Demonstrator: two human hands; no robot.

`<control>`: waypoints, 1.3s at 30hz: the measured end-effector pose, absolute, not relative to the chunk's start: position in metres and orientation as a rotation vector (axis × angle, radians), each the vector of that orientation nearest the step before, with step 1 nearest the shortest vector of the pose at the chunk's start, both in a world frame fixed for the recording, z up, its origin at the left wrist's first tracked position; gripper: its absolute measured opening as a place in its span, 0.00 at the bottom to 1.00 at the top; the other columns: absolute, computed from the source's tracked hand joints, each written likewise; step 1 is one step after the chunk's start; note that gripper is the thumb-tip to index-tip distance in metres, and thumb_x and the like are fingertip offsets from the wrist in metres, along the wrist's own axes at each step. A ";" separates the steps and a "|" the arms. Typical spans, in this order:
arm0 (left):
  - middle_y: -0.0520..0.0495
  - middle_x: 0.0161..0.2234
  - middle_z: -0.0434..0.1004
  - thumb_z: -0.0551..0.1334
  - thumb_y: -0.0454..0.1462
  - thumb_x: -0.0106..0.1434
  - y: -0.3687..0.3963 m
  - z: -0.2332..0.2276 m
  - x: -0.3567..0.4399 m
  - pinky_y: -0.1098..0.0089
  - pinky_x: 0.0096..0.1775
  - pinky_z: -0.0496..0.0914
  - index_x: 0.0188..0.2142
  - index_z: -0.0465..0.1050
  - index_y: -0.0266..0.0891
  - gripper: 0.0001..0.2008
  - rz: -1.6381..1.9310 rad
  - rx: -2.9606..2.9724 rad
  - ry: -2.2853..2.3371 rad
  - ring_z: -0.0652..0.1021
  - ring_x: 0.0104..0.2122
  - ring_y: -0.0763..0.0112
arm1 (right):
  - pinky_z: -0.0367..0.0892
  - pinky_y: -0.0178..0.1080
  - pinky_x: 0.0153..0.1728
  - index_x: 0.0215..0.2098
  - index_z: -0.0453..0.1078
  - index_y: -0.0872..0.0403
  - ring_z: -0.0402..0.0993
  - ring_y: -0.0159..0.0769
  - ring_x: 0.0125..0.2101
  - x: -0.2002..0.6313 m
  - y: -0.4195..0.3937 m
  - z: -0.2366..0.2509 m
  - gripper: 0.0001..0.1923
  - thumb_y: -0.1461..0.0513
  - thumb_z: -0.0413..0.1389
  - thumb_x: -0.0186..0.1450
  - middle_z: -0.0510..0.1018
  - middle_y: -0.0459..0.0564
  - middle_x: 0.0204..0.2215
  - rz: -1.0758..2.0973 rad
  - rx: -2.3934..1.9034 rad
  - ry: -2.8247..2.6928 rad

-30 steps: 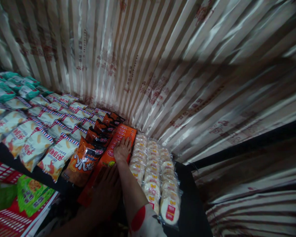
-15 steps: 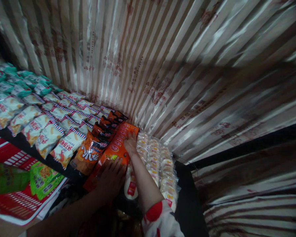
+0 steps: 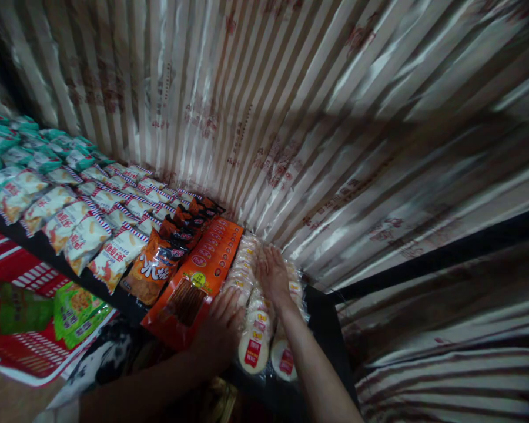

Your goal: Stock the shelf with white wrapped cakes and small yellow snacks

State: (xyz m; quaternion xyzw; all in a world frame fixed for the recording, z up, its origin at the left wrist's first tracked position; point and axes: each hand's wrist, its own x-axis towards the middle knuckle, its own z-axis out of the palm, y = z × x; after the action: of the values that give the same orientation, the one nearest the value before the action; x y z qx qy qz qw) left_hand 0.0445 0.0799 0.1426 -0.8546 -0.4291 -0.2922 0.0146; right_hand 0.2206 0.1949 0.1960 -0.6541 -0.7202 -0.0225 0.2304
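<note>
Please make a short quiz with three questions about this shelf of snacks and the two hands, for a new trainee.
1. True or false: the right hand lies flat on the rows of round rice crackers.
2. Which pack does the left hand touch at its near end? A. a green pack B. the long orange pack C. a teal pack
3. Fill in: behind the shelf hangs a striped ______.

Key
1. True.
2. B; the hand also lies against the crackers.
3. Curtain.
</note>
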 end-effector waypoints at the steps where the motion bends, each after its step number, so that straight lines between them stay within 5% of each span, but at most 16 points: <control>1: 0.39 0.62 0.57 0.52 0.38 0.65 0.078 0.144 0.054 0.55 0.61 0.51 0.54 0.66 0.37 0.19 -0.887 -2.669 -1.347 0.55 0.63 0.58 | 0.47 0.47 0.62 0.59 0.62 0.60 0.49 0.40 0.63 0.225 0.193 0.194 0.26 0.59 0.38 0.68 0.64 0.56 0.59 -0.076 -1.804 -2.044; 8: 0.38 0.62 0.57 0.52 0.43 0.65 0.090 0.143 0.089 0.56 0.61 0.48 0.57 0.64 0.37 0.23 -0.943 -2.619 -1.342 0.56 0.63 0.58 | 0.45 0.51 0.61 0.64 0.55 0.53 0.40 0.44 0.65 0.239 0.192 0.191 0.26 0.56 0.41 0.69 0.53 0.54 0.65 -0.093 -2.053 -2.155; 25: 0.39 0.64 0.54 0.56 0.46 0.62 0.077 0.153 0.113 0.44 0.60 0.48 0.57 0.63 0.41 0.25 -0.974 -2.781 -1.314 0.51 0.64 0.48 | 0.42 0.50 0.61 0.65 0.51 0.50 0.38 0.46 0.65 0.243 0.197 0.191 0.29 0.50 0.43 0.69 0.53 0.54 0.65 0.037 -1.956 -2.251; 30: 0.40 0.64 0.51 0.56 0.45 0.62 0.072 0.142 0.115 0.45 0.60 0.46 0.59 0.60 0.43 0.26 -0.916 -2.771 -1.349 0.50 0.64 0.48 | 0.39 0.59 0.60 0.66 0.48 0.43 0.34 0.56 0.65 0.221 0.207 0.187 0.33 0.44 0.44 0.66 0.49 0.52 0.66 0.139 -2.088 -2.159; 39: 0.43 0.64 0.52 0.55 0.44 0.62 0.072 0.136 0.113 0.46 0.61 0.42 0.56 0.63 0.41 0.23 -0.942 -2.743 -1.327 0.47 0.65 0.50 | 0.39 0.59 0.59 0.66 0.48 0.42 0.32 0.54 0.65 0.215 0.207 0.178 0.34 0.41 0.40 0.65 0.45 0.47 0.67 0.053 -2.221 -2.108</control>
State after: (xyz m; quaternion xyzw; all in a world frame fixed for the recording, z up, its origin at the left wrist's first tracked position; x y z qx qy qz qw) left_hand 0.1134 0.0724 0.1355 -0.8598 -0.4159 -0.2952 -0.0241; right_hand 0.2151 0.2072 0.1780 -0.7247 -0.6877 0.0172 0.0398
